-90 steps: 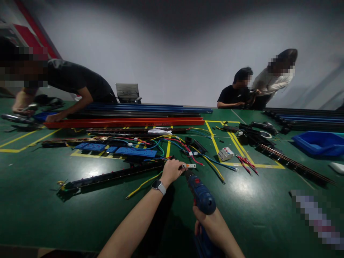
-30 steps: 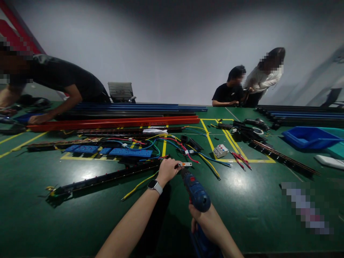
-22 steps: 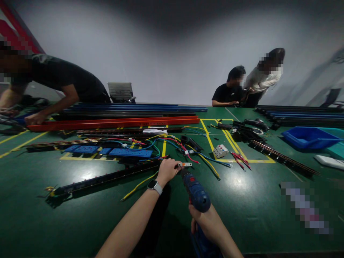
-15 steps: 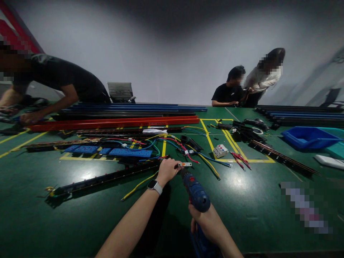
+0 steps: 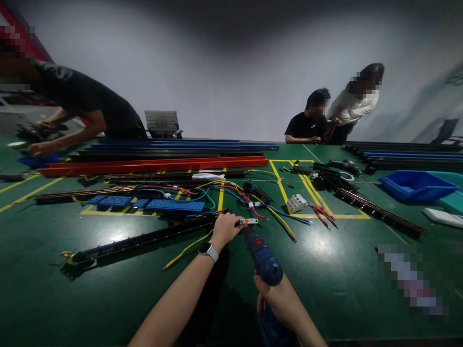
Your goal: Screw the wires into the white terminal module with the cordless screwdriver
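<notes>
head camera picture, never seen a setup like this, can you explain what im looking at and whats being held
No machine here: the camera is worn on a person's head, looking forward and down, so the bare arms reaching in from the bottom are the wearer's. The left hand, with a watch on its wrist, holds a small white part. The right hand grips a blue drill, its tip close to that part. On the green table lie blue strips, a long red bar, coloured wires and a blue bin. Other people work across the table.
</notes>
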